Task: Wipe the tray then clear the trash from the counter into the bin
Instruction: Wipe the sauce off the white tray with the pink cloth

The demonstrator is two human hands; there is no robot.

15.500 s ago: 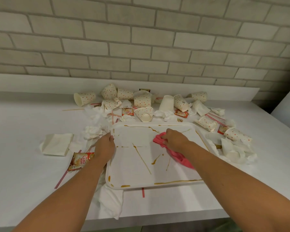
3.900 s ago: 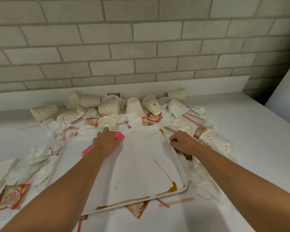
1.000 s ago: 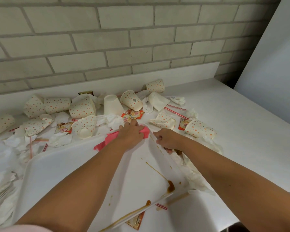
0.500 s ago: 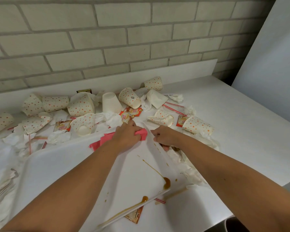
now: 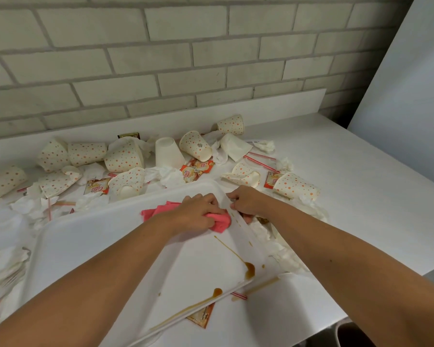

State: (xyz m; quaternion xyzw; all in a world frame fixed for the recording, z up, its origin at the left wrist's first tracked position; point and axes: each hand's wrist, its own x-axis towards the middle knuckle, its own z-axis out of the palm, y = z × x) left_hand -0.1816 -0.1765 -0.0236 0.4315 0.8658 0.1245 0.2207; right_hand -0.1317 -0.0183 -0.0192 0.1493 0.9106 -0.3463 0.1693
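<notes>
1. Left hand: fingers curled over the pink cloth, at the tray's far right corner.
2. Right hand pinches the tray's right rim, just beside the cloth.
3. A brown streak runs lengthwise from the cloth to the tray's near right corner.

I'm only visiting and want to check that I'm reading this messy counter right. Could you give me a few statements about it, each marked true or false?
1. The left hand holds a pink cloth against the tray. True.
2. The right hand holds a paper cup. False: it grips the tray's right rim.
3. The tray is spotless. False: a brown streak and small puddles remain near its right corner.
4. Dotted paper cups lie tipped over on the counter behind the tray. True.
</notes>
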